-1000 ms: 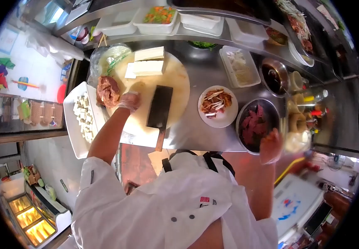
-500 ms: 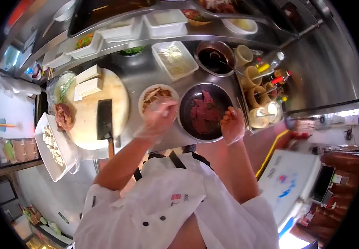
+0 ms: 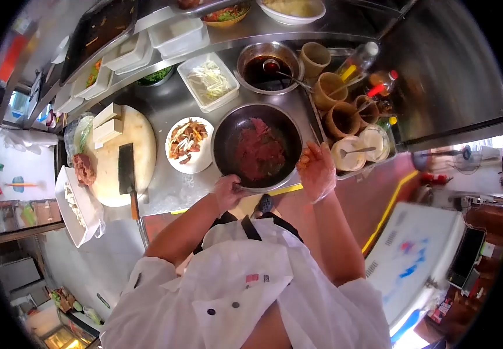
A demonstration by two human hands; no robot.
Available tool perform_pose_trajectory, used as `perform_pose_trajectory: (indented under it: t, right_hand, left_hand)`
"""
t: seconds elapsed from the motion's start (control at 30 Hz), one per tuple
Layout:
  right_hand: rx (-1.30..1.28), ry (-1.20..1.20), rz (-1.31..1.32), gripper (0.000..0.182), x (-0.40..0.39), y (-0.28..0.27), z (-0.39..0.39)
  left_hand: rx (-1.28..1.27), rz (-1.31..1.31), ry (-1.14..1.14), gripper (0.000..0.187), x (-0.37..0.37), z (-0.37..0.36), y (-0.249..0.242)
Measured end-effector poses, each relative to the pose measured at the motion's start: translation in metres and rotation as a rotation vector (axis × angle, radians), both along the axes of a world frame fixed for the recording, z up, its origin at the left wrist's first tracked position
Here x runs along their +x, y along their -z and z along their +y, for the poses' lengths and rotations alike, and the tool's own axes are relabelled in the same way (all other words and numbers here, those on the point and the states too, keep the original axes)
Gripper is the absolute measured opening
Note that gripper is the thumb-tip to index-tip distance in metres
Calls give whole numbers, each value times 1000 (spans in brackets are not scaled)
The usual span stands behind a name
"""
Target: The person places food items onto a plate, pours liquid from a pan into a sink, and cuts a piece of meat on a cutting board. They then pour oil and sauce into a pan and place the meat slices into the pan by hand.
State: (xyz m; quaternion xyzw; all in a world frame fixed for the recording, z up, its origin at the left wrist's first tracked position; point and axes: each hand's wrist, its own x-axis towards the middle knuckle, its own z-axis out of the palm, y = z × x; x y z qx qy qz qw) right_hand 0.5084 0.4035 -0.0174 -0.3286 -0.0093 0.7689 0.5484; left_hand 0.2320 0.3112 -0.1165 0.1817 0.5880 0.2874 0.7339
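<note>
A round metal bowl point(image 3: 223, 166) with a dark inside holds thin slices of raw red meat point(image 3: 261, 152). My left hand point(image 3: 227, 193) grips its near left rim. On the other side, my right hand point(image 3: 318, 173), in a clear plastic glove, is beside the right rim with its fingers loosely stretched and nothing seen in them. A white plate point(image 3: 191, 167) with brown and pale strips of food point(image 3: 187, 139) stands left of the bowl. Behind the bowl are a white tub of pale shreds point(image 3: 209, 81) and a steel basin of dark sauce point(image 3: 263, 75) with a ladle.
At left, a round chopping board point(image 3: 138, 125) bears a cleaver point(image 3: 126, 168), white blocks point(image 3: 108, 125) and a meat piece point(image 3: 83, 168). A white tray of cubes point(image 3: 80, 224) overhangs the counter edge. Seasoning pots point(image 3: 328, 90) and bottles point(image 3: 359, 61) stand right; a shelf runs behind.
My left hand has moved from over the plate down to the bowl's near rim and taken hold of it. My right hand's fingers have straightened. The view has shifted slightly.
</note>
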Motion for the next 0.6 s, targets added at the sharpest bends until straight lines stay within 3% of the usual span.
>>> perform_pose_trajectory:
  t: [0.07,0.13,0.23,0.33,0.4,0.5,0.57,0.6]
  right_hand:
    - [32,-43,-49,37,1,-5,5]
    - [71,-88,-97,39,0,-15,6]
    - [148,-86,-102,40,-7,-39,10]
    - [196,-196,-163,42,-13,-52,4]
    - [206,-267,-212,43,-22,-49,0]
    - [275,-350,-262,38,-31,-38,4]
    - [265,-421,-504,40,-36,-28,6]
    - [298,-479,-731,37,-37,-30,7]
  left_hand:
    - [549,607,527,13,-1,4,-6]
    - [297,366,178,8,13,-5,-38]
    - [-158,-188,-599,4,17,-35,-60]
    - [-343,-150,-565,4,17,-53,-81]
    - [-326,-69,-563,8,17,-40,-67]
    - [-224,-147,-518,4,18,-20,-56]
    - [248,266,-34,8,14,-53,-28]
    - [-39,89,-306,10,21,-56,-57]
